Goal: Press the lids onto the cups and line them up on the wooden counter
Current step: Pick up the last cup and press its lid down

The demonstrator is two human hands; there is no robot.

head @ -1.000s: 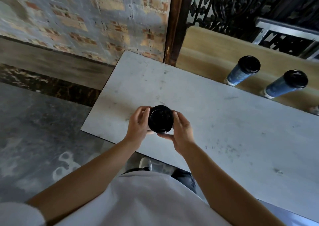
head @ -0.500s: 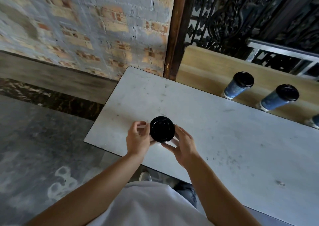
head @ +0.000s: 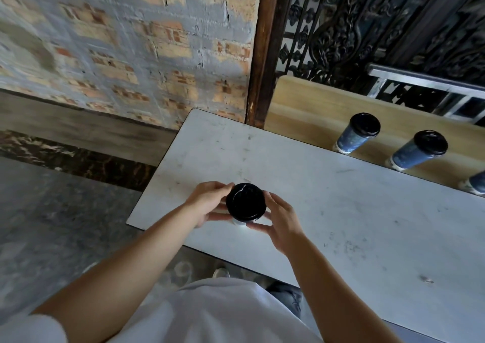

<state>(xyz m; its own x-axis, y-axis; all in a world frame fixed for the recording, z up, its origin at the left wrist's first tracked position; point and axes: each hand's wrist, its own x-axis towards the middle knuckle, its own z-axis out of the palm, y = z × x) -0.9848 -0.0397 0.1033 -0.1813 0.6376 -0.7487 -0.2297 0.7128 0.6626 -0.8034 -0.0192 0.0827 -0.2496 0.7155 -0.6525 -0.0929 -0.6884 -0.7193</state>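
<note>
Held cup (head: 238, 222) is over the near-left corner of the white surface (head: 341, 211). It is seen from straight above, so the black lid (head: 246, 203) hides nearly all of it. Only a pale sliver of cup wall shows under the rim. Can't tell if the base touches the surface.

Left hand (head: 208, 203): fingers curled round the cup body below the lid, thumb up by the far rim. Right hand (head: 283, 223): fingers straight and spread along the lid's right side, thumb stretched under the near edge. Contact with the cup isn't clear.

Wooden surface (head: 301, 106) runs along the far edge of the white one, and that edge hides the bases of the cups on it.
- First lidded cup (head: 353, 138) and second lidded cup (head: 412, 152) are both blue with black lids on, standing apart in a row.
- Third cup (head: 475, 184) is further right and cut by the frame, lid out of view.

Scuffed white top lies between the hands and that row.

Around it:
- Dark wooden post (head: 258, 54) stands at the wooden surface's left end.
- Black iron grille (head: 354, 28) is right behind it.
- Pale metal rail (head: 425, 80) sits at back right, near the second cup.
- Brick wall (head: 131, 54) is left of the post, with grey floor (head: 52, 224) below it.
- Shoe toe (head: 221, 273) pokes out under the near edge, just above the white shirt (head: 210, 314).
</note>
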